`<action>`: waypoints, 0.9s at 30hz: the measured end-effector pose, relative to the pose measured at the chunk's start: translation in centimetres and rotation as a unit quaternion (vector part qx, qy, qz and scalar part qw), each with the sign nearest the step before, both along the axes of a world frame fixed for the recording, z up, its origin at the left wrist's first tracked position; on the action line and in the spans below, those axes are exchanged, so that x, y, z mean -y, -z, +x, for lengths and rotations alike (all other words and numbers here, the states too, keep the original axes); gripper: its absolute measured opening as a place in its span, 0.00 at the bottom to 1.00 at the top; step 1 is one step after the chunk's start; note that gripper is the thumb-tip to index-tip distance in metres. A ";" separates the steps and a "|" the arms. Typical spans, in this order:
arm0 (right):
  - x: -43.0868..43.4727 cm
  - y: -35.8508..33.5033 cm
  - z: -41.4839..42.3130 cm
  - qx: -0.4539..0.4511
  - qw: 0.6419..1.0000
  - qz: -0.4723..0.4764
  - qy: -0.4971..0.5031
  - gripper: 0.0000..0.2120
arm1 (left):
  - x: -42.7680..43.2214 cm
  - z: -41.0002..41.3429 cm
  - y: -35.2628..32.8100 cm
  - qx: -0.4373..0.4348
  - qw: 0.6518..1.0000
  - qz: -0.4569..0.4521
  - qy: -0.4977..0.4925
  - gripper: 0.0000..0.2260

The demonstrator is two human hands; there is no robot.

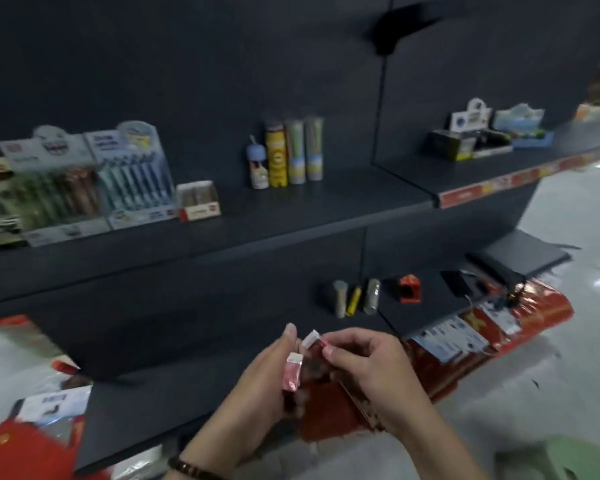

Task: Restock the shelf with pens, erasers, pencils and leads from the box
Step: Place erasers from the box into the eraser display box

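- Erasers [293, 372], two small wrapped blocks, sit in the hands before the lower shelf [187, 341].
- Left hand [264, 379] grips one; right hand [364, 365] pinches the other's white end.
- Likely light, slick-wrapped; pinch the flat sides.

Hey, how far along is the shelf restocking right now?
Partly done: pen displays and upright tubes stand on the upper shelf. In hand: the left hand and right hand each hold a small red pack. Left: shelving those packs; long stretches of both shelves are bare.
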State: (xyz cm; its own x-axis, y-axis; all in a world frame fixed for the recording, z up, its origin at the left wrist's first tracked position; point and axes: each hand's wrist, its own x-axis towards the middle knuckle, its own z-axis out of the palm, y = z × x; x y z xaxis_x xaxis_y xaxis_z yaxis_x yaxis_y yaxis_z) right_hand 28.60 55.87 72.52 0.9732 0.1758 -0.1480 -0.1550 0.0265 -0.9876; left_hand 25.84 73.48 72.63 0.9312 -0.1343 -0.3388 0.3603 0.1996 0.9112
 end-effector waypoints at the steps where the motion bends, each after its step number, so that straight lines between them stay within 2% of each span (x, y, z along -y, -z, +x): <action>1: -1.9 -0.8 0.7 0.021 1.000 -0.011 -0.009 0.06 | -2.1 0.5 -0.8 0.013 1.000 0.010 -0.001 0.20; 6: -8.9 -3.1 5.3 0.083 0.994 -0.040 -0.054 0.10 | -9.9 4.0 -2.3 0.073 0.994 0.071 -0.050 0.15; 11: -13.4 -3.9 11.8 0.140 0.984 -0.060 -0.088 0.12 | -14.3 8.3 -2.5 0.134 0.975 0.148 -0.092 0.07; 14: -15.3 -4.6 15.8 0.214 0.965 -0.096 -0.116 0.13 | -15.8 10.7 -3.3 0.157 0.967 0.164 -0.117 0.04; 17: -16.8 -5.6 19.5 0.311 0.930 -0.137 -0.136 0.13 | -17.1 13.2 -4.2 0.180 0.955 0.185 -0.147 0.05; 22: -19.5 -6.9 25.6 0.385 0.891 -0.146 -0.193 0.11 | -20.0 17.4 -5.5 0.215 0.931 0.240 -0.170 0.06; 24: -20.6 -7.1 27.4 0.397 0.883 -0.153 -0.198 0.11 | -21.2 19.0 -5.6 0.225 0.921 0.266 -0.174 0.08; 27: -22.3 -6.9 29.3 0.379 0.893 -0.149 -0.191 0.11 | -23.3 21.0 -5.3 0.221 0.915 0.291 -0.170 0.12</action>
